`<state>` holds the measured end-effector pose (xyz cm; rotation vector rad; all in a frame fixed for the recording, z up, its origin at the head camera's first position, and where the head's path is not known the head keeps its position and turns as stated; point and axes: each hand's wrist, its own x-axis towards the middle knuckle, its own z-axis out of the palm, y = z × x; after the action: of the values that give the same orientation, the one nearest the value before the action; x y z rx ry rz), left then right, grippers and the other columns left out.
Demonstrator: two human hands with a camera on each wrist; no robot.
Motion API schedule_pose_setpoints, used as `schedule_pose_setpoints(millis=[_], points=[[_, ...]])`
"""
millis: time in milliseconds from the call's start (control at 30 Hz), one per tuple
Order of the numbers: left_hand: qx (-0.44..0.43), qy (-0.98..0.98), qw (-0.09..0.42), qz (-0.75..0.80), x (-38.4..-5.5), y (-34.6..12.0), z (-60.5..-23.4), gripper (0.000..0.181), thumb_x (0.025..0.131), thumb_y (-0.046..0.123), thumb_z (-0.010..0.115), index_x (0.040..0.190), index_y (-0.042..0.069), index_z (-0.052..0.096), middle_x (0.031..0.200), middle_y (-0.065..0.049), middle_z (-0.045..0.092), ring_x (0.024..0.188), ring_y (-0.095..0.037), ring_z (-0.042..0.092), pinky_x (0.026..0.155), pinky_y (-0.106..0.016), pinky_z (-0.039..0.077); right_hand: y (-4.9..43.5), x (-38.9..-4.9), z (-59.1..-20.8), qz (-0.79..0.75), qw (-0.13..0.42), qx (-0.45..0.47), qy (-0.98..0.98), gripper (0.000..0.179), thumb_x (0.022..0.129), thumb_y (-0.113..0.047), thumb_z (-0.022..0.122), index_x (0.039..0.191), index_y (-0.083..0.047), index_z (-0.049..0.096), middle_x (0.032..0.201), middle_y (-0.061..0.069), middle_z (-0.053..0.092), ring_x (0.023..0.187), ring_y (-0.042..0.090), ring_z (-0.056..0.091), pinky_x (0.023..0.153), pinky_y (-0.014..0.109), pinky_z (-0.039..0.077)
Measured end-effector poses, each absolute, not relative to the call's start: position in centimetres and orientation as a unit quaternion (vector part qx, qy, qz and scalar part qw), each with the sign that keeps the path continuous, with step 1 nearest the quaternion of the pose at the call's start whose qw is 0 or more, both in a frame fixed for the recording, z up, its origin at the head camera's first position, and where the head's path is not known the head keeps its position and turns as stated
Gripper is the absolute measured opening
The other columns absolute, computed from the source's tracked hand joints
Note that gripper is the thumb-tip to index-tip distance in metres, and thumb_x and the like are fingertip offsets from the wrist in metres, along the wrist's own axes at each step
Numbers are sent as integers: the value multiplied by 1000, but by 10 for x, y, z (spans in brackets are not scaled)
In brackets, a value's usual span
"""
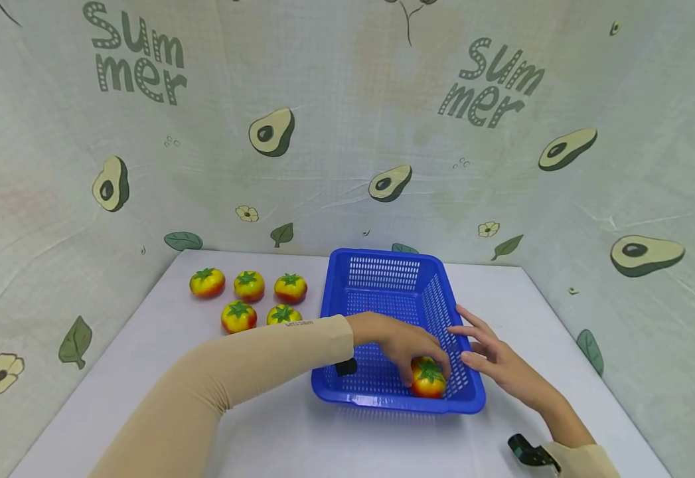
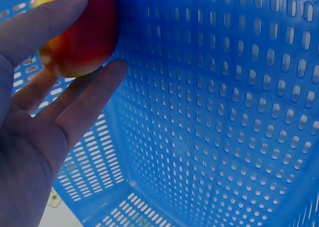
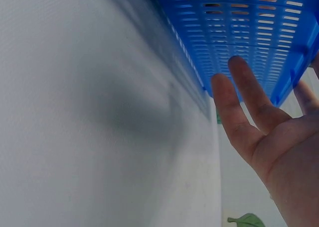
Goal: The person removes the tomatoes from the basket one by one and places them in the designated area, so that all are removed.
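Note:
My left hand (image 1: 409, 342) reaches into a blue plastic basket (image 1: 391, 400) and holds a toy tomato (image 1: 429, 382), red and yellow with a green leafy top, in its near right corner. The left wrist view shows the thumb on one side of this tomato (image 2: 94, 33) and fingers on the other, close to the basket's slotted floor. Beside the basket's right wall is my right hand (image 1: 499, 362), its fingers extended toward the rim. In the right wrist view, the right hand's fingertips (image 3: 239, 65) are at the outer wall; whether they touch it, I cannot tell.
Several more toy tomatoes (image 1: 249, 286) sit in two rows on the white table (image 1: 162, 345), left of the basket. My left forearm crosses in front of the nearer row. A printed cloth (image 1: 335, 133) hangs behind the table and along its sides.

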<state>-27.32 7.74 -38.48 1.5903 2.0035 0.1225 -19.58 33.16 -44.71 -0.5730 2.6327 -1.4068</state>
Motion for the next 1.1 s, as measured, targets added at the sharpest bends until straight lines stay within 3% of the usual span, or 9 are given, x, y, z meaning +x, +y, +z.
schedule_pose_setpoints(millis=[267, 500, 833, 1100], points=[[592, 753, 286, 39, -274, 72, -382, 61, 90, 18, 84, 145, 34, 61, 146, 12, 57, 129, -3, 51, 115, -22, 44, 331, -196, -448, -462, 50, -188, 865, 47, 108, -23, 59, 155, -18, 53, 179, 8, 5, 137, 59, 49, 101, 71, 52], [587, 759, 277, 49, -279, 59, -377, 59, 91, 17, 83, 143, 33, 62, 144, 11, 58, 129, -6, 52, 114, -25, 46, 331, -196, -447, -460, 52, -190, 866, 46, 109, -21, 58, 154, -16, 53, 179, 13, 5, 134, 57, 53, 100, 72, 51], [574, 772, 261, 82, -291, 32, -360, 57, 90, 13, 85, 139, 33, 63, 142, 9, 59, 130, -8, 53, 110, -26, 50, 331, -196, -444, -454, 53, -194, 868, 47, 109, -19, 58, 156, -13, 52, 178, 13, 6, 131, 49, 58, 98, 55, 59], [566, 781, 246, 93, -293, 19, -338, 61, 90, 13, 85, 143, 33, 62, 145, 9, 58, 134, -9, 52, 108, -26, 52, 330, -195, -445, -460, 51, -188, 866, 47, 108, -20, 60, 155, -17, 53, 178, 13, 6, 132, 54, 56, 98, 65, 56]])
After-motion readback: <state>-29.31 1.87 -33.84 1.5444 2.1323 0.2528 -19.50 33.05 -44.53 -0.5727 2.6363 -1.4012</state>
